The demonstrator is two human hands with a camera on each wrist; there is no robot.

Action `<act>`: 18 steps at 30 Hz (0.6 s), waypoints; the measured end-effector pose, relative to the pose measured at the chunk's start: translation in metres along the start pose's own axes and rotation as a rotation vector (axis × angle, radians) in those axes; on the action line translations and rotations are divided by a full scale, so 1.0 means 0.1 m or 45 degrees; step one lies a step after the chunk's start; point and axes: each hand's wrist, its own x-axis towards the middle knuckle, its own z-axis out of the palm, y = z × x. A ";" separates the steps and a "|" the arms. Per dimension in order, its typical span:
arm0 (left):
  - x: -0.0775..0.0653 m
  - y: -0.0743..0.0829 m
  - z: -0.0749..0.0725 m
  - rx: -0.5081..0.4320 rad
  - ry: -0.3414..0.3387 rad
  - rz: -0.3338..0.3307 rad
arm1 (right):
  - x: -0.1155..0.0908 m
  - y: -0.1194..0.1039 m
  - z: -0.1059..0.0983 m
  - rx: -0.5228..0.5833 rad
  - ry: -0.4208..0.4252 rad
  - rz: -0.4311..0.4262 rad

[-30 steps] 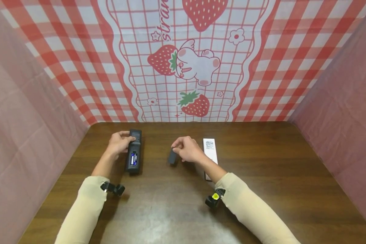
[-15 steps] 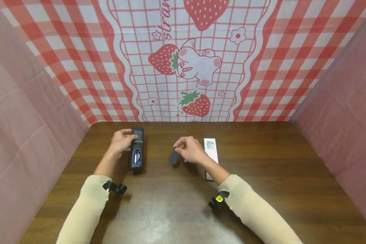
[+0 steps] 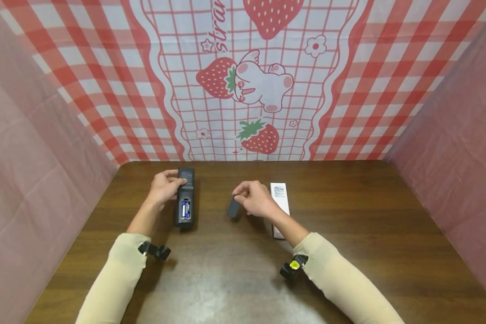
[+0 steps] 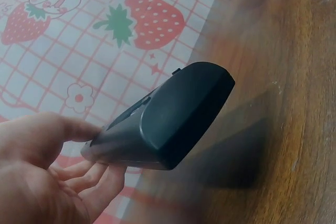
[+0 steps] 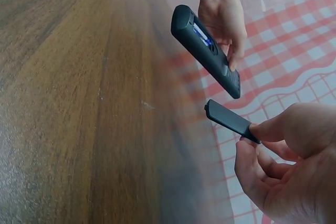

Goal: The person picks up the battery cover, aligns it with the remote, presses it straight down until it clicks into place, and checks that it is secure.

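Note:
My left hand grips a black remote control by its far end, thumb on the back face. Its battery compartment lies uncovered, and blue-and-silver batteries show inside. In the left wrist view the remote is held above the wood, casting a shadow. Between thumb and fingers, my right hand pinches a dark battery cover by one end. The right wrist view has that cover just short of the remote, the two apart.
A white remote-like slab with printed text lies on the wooden table, partly behind my right wrist. A strawberry-patterned cloth hangs at the table's far edge, and pink cloth walls both sides.
The left hand has carried the remote a little to the right and away from me. The right hand has drifted slightly right with the battery cover.

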 end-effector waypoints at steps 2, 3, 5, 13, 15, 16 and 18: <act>0.00 0.01 0.01 0.000 0.000 0.011 | 0.00 0.00 -0.01 0.004 -0.003 0.002; 0.00 0.01 0.02 -0.002 -0.001 0.015 | -0.01 0.00 -0.02 0.002 -0.003 0.000; 0.00 0.02 0.03 -0.004 0.001 0.025 | -0.01 0.00 -0.03 0.003 -0.004 -0.004; -0.03 0.08 0.09 -0.038 -0.003 0.056 | -0.04 0.03 -0.10 0.007 0.004 -0.021; -0.04 0.09 0.10 -0.042 -0.006 0.059 | -0.04 0.04 -0.11 0.007 0.008 -0.029; -0.03 0.09 0.11 -0.050 -0.006 0.061 | -0.05 0.04 -0.12 0.005 0.009 -0.031; -0.04 0.09 0.12 -0.062 -0.008 0.060 | -0.05 0.05 -0.14 0.007 0.013 -0.036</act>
